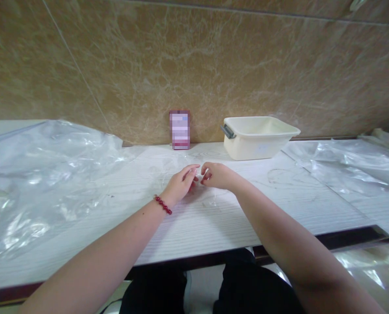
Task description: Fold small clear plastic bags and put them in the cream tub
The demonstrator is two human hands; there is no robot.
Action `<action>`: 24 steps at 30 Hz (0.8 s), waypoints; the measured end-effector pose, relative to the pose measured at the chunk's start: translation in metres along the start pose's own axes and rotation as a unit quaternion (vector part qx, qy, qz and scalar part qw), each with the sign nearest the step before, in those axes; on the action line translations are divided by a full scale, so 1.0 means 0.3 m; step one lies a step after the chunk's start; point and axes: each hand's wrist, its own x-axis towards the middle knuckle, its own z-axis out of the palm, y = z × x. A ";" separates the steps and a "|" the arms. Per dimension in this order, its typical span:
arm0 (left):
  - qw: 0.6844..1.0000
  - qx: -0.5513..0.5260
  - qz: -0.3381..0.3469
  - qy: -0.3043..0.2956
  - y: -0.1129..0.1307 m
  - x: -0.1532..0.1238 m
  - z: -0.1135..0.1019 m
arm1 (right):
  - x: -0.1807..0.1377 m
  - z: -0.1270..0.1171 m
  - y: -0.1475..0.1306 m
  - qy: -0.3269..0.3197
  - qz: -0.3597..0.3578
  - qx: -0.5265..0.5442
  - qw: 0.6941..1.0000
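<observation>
My left hand (182,183), with a red bead bracelet (162,204) at its wrist, is over the middle of the table, thumb and fingers drawn together. Close beside it on the right, my right hand (218,176) is curled, its thumb and fingertips pinched and facing the left hand. A small gap separates the two sets of fingertips. Faint, see-through plastic (210,201) shows on the tabletop just below the hands. Whatever is between the fingers is too clear and small to make out.
A phone (180,130) leans upright against the brown marbled wall (194,65). To its right stands a cream plastic bin (255,147) with a grey handle. Crumpled clear plastic sheets (60,174) cover the white wood-grain table's (240,222) left side, and more clear plastic (351,168) lies at right.
</observation>
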 end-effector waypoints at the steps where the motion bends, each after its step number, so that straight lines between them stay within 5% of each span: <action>1: 1.000 0.023 0.001 0.006 -0.003 0.002 -0.001 | -0.002 -0.002 -0.002 -0.017 -0.003 0.005 1.000; 4: 0.993 0.117 0.009 0.022 -0.010 0.010 -0.007 | -0.008 -0.018 0.002 -0.071 -0.019 0.038 0.997; 7: 0.981 0.190 0.019 0.031 -0.017 0.014 -0.012 | -0.010 -0.042 0.020 -0.049 -0.028 0.024 0.998; 10: 0.977 0.208 0.020 0.031 -0.026 0.016 -0.015 | -0.011 -0.061 0.036 -0.020 -0.031 -0.065 0.997; 13: 0.974 0.224 0.018 0.028 -0.034 0.018 -0.016 | -0.010 -0.067 0.041 -0.062 -0.033 -0.122 0.990; 24: 0.962 0.270 0.025 0.030 -0.037 0.021 -0.022 | -0.006 -0.056 0.047 -0.080 -0.031 -0.117 0.989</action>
